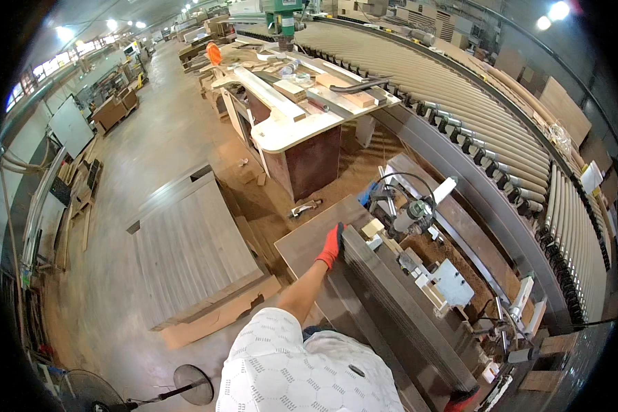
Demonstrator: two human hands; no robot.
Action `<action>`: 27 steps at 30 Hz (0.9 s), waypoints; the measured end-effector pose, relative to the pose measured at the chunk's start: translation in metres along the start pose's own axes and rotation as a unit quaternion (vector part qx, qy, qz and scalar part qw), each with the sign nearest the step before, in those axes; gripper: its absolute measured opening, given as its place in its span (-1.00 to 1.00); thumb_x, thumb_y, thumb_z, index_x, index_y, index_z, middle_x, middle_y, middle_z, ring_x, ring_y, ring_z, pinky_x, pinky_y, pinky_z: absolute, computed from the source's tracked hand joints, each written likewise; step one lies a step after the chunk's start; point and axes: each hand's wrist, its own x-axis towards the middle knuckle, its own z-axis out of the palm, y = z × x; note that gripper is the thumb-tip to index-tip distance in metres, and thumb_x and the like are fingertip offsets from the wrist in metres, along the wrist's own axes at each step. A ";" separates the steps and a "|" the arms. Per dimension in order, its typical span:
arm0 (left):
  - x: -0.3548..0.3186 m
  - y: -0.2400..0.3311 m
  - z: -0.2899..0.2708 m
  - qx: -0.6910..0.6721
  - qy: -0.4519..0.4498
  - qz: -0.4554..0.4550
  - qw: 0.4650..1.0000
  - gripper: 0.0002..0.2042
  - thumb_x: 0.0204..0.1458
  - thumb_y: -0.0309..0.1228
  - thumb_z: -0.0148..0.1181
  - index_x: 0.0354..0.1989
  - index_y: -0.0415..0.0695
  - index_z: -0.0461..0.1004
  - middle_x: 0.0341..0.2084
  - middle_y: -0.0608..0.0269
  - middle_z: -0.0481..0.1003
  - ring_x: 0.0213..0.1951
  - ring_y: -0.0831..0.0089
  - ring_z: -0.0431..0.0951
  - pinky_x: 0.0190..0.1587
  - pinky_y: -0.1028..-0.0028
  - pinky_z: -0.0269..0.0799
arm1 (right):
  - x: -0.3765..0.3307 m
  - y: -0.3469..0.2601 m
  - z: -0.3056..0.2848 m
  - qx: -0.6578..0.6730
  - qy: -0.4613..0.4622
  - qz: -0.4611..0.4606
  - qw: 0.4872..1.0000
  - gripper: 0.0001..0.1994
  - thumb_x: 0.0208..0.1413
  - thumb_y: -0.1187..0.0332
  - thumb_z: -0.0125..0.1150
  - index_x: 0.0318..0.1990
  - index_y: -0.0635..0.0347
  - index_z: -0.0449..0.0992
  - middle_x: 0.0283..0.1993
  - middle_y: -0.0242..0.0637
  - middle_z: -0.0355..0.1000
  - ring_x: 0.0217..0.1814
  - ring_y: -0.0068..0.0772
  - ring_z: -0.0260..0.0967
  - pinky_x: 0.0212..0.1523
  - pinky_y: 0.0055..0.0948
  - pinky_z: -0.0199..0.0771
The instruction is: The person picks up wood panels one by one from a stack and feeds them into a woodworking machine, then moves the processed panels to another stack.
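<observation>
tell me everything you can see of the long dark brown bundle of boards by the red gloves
The bundle looks like several long, narrow boards laid together, dark brown and wood-like, with fine parallel lines along its upper side. It slants from lower right toward the picture's middle. The left hand is at its far end; the right hand, mostly out of view, is at its near end. Pale blocks lie to its right. Its underside is hidden.

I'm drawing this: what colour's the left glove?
The left glove is mostly red, clearest in the head view.
</observation>
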 end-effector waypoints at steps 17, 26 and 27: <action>0.022 0.063 -0.056 -0.100 -0.183 -0.107 0.972 -0.16 0.36 0.39 -0.20 0.35 -0.17 0.51 0.13 0.25 0.60 0.09 0.42 0.56 0.23 0.41 0.36 | -0.020 0.027 -0.048 0.021 0.036 0.023 0.999 -0.13 0.38 -0.38 -0.12 0.60 0.07 0.12 0.62 -0.22 0.14 0.64 -0.11 0.06 0.60 -0.07 0.04; 0.019 0.016 -0.102 -0.114 -0.091 -0.142 0.979 -0.32 0.43 0.23 -0.12 0.38 -0.11 0.47 0.09 0.34 0.54 0.05 0.47 0.47 0.22 0.44 0.31 | -0.078 -0.013 0.068 0.105 0.061 0.132 0.984 -0.13 0.36 -0.42 -0.13 0.58 0.04 0.21 0.63 -0.14 0.14 0.66 -0.03 0.03 0.62 0.08 -0.02; 0.021 0.018 -0.083 -0.123 -0.132 -0.115 0.977 -0.28 0.45 0.24 -0.18 0.44 -0.13 0.42 0.25 0.29 0.49 0.26 0.42 0.42 0.40 0.37 0.21 | -0.074 -0.018 0.034 0.038 0.030 0.076 0.996 -0.18 0.40 -0.36 -0.17 0.57 0.05 0.22 0.61 -0.13 0.16 0.64 -0.03 0.05 0.61 0.06 0.00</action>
